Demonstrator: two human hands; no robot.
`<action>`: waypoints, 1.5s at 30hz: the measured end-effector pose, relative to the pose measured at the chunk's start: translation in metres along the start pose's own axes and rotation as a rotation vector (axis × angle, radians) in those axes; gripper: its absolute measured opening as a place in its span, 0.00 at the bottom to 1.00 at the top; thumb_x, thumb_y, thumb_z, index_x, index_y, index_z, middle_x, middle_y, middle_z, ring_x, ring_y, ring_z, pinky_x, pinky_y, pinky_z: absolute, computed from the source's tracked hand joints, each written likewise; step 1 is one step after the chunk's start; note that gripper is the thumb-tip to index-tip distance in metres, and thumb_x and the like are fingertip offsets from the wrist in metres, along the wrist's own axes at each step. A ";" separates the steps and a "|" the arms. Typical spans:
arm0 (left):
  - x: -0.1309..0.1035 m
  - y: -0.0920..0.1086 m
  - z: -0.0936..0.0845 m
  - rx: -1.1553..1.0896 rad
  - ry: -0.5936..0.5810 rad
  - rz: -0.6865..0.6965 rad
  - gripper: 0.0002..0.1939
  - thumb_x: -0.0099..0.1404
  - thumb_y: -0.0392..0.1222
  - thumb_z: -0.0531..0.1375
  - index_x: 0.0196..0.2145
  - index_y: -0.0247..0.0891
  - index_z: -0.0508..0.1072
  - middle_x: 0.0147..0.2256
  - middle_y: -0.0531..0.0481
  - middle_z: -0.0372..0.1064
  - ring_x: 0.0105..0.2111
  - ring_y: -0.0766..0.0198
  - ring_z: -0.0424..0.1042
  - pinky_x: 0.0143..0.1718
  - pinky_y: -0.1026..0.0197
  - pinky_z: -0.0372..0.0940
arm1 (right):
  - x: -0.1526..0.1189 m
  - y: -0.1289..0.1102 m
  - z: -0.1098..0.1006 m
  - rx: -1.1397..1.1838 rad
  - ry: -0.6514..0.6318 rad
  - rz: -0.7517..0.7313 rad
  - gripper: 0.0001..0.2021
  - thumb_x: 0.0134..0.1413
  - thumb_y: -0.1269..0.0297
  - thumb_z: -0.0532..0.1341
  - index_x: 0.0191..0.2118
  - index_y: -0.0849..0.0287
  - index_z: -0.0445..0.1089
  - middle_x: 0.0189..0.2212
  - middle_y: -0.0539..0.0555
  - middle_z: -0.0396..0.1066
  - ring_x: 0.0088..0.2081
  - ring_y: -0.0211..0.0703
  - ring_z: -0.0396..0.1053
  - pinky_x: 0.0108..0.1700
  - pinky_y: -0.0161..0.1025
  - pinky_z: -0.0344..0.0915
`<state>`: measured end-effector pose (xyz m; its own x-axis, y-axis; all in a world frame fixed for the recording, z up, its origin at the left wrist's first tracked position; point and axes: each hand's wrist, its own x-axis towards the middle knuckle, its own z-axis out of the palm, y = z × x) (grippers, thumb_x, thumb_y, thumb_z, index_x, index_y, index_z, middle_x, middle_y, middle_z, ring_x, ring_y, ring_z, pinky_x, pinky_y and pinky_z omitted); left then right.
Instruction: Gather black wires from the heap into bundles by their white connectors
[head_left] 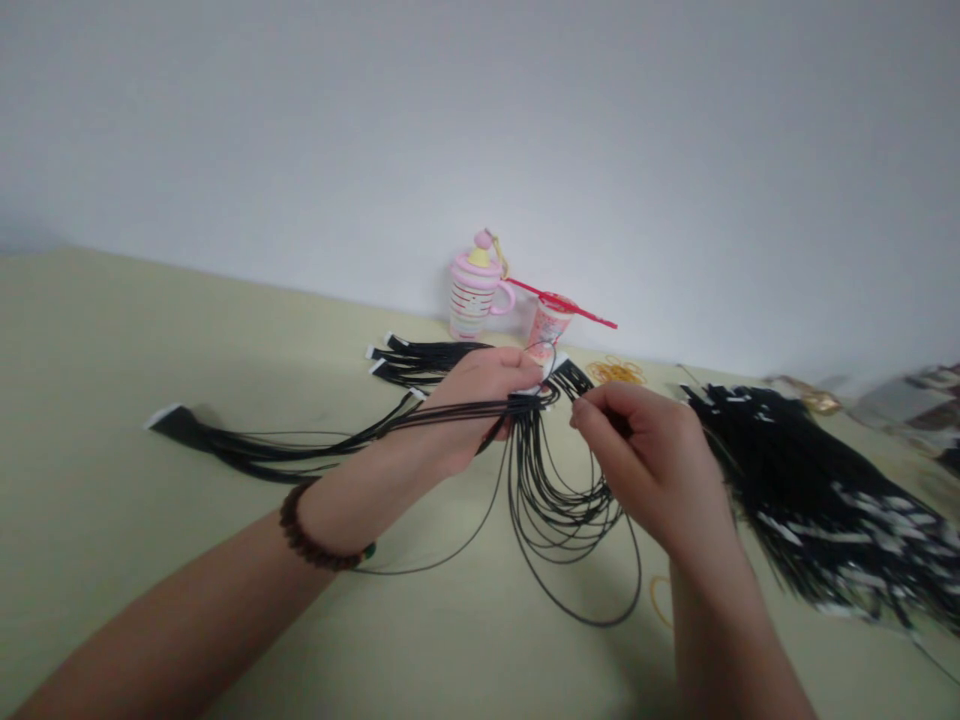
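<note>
My left hand [499, 385] is closed round a bundle of thin black wires [536, 460], close to a white connector [564, 366]. From that grip the wires hang in loose loops, while other strands trail left over my wrist to a flat end with a white connector [165, 415]. Just right of the connector, my right hand [645, 450] has thumb and forefinger pinched together on a black wire; the fingertips are partly blurred. A brown beaded bracelet [311, 530] circles my left wrist.
Behind my left hand lie more black wire bundles [427, 355]. A pink lidded mug [471, 300] and a small pink cup [547, 325] with a red stick [570, 303] stand by the wall. Yellow rubber bands [615, 370] lie nearby. A large wire pile [810, 480] is at right.
</note>
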<state>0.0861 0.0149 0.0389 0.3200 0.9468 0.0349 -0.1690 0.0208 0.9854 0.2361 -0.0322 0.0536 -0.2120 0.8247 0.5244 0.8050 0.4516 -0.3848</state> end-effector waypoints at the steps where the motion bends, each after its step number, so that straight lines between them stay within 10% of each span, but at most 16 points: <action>1: 0.000 -0.001 0.000 0.008 -0.001 0.006 0.09 0.54 0.40 0.57 0.20 0.35 0.63 0.16 0.57 0.52 0.13 0.76 0.51 0.12 0.70 0.45 | 0.000 -0.001 0.001 -0.004 -0.002 0.003 0.10 0.53 0.68 0.55 0.23 0.61 0.65 0.17 0.47 0.61 0.19 0.30 0.55 0.24 0.31 0.51; 45: -0.003 0.004 0.001 0.045 -0.021 -0.050 0.07 0.55 0.39 0.55 0.22 0.35 0.62 0.17 0.58 0.51 0.14 0.76 0.51 0.11 0.72 0.45 | -0.004 -0.004 0.004 -0.166 0.142 -0.123 0.07 0.45 0.75 0.58 0.20 0.63 0.65 0.18 0.47 0.58 0.21 0.30 0.55 0.25 0.31 0.52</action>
<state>0.0851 0.0115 0.0432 0.3468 0.9379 -0.0114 -0.1104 0.0528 0.9925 0.2319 -0.0362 0.0497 -0.2434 0.7054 0.6657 0.8604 0.4739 -0.1875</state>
